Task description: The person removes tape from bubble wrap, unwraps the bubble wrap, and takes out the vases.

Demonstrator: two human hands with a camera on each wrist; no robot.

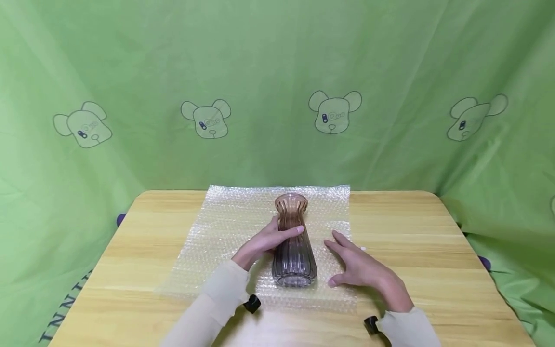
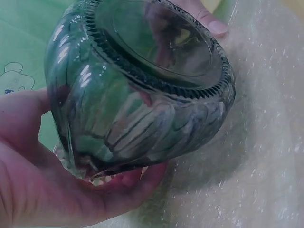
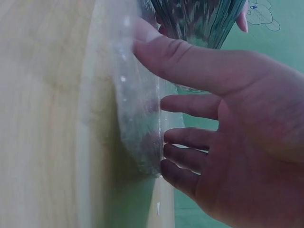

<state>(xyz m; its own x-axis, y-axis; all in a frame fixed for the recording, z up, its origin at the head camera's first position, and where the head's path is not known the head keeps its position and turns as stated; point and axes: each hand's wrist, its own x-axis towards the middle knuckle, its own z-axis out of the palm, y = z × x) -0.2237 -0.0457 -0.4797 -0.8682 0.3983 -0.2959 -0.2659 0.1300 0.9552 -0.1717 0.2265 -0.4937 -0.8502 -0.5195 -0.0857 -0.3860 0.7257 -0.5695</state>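
A ribbed glass vase, amber at the flared mouth and smoky grey toward the base, is tilted over the bubble wrap with its base facing me. My left hand grips its narrower middle, thumb across the front; in the left wrist view the vase's round base faces the camera. To the right of the vase, my right hand is spread with nothing in its grasp. In the right wrist view its fingers are at the edge of the bubble wrap; whether they touch it I cannot tell.
The bubble wrap sheet lies flat over the middle of the wooden table, reaching its back edge. A green cloth printed with bear heads hangs behind and at both sides. A tiny white scrap lies near the right hand.
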